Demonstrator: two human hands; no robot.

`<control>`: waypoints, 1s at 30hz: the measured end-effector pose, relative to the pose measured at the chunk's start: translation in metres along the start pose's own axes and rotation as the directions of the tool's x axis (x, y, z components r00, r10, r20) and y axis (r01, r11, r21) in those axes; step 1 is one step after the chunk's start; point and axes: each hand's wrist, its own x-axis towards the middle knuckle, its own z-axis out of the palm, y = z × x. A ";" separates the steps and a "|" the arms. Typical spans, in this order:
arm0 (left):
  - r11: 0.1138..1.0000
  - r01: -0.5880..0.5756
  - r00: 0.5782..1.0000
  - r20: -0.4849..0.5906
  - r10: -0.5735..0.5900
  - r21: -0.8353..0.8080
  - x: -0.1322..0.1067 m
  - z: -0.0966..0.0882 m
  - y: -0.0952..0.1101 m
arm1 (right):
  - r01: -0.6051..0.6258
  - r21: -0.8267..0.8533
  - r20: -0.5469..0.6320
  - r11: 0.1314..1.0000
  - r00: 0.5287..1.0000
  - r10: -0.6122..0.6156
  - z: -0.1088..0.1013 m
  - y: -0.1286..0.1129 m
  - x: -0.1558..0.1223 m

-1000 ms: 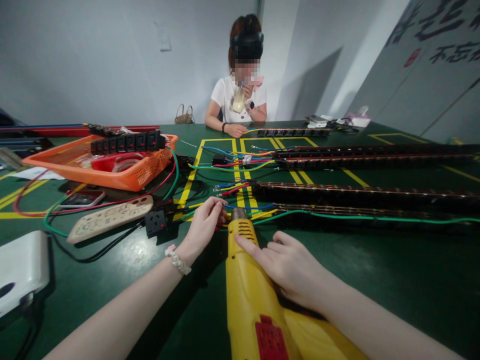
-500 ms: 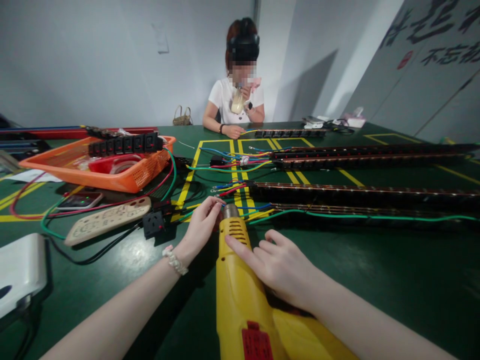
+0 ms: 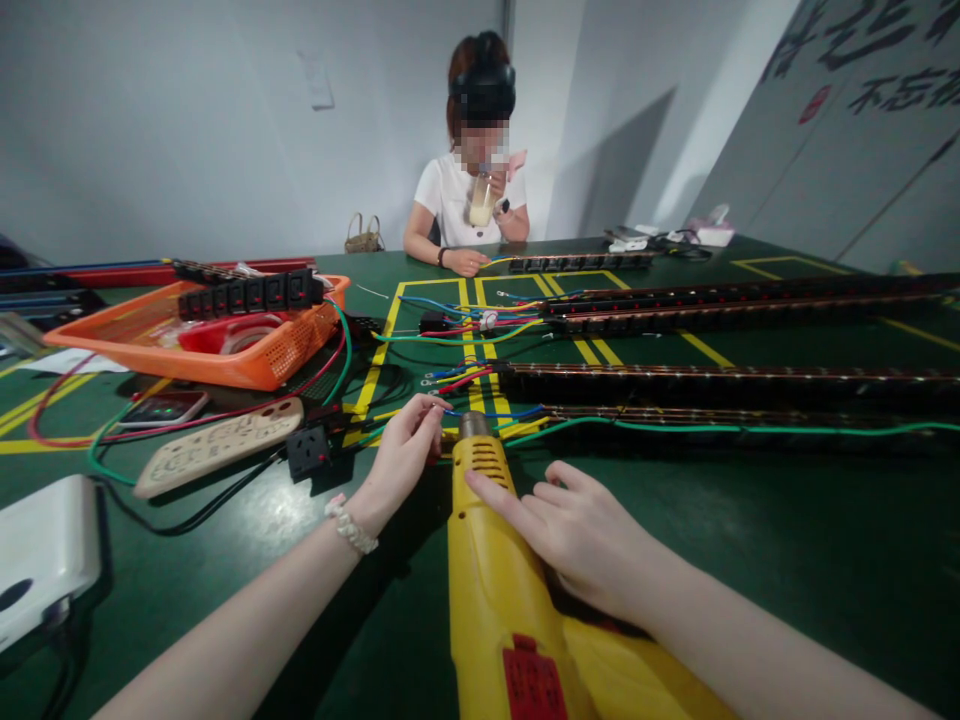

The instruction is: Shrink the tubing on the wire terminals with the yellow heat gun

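A yellow heat gun [image 3: 487, 560] lies on the green table [image 3: 750, 540], its metal nozzle pointing away from me at a bundle of coloured wires [image 3: 480, 410]. My right hand [image 3: 577, 530] rests on the gun's body, forefinger stretched along its top, the other fingers wrapped round its side. My left hand [image 3: 401, 455] is closed in a pinch on a wire end just left of the nozzle. The wires run to long black power strips [image 3: 712, 385] lying across the table to the right.
An orange basket [image 3: 202, 335] with a black socket strip stands at the left. Near it lie a beige power strip [image 3: 217, 445], a black socket [image 3: 309, 450], a phone [image 3: 161, 408] and a white box [image 3: 41, 545]. Another person [image 3: 472, 190] sits opposite, holding a bottle up.
My hands and the heat gun have barely shifted, with the left hand's pinch staying at the nozzle. The person opposite has raised the bottle slightly.
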 end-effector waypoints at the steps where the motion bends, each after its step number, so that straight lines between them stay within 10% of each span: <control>1: 1.000 -0.007 1.000 0.001 0.007 -0.003 0.000 0.000 0.000 | -0.016 0.001 -0.008 1.000 1.000 0.016 0.000 0.002 -0.003; 12: 1.000 -0.012 1.000 -0.002 0.012 0.010 -0.001 -0.001 -0.002 | -0.150 -0.005 -0.146 0.989 0.978 0.148 -0.008 0.021 -0.044; 30: 0.997 -0.043 0.999 -0.016 0.044 0.069 0.001 0.000 -0.004 | -0.112 0.007 -0.019 0.994 0.993 0.112 -0.003 0.016 -0.040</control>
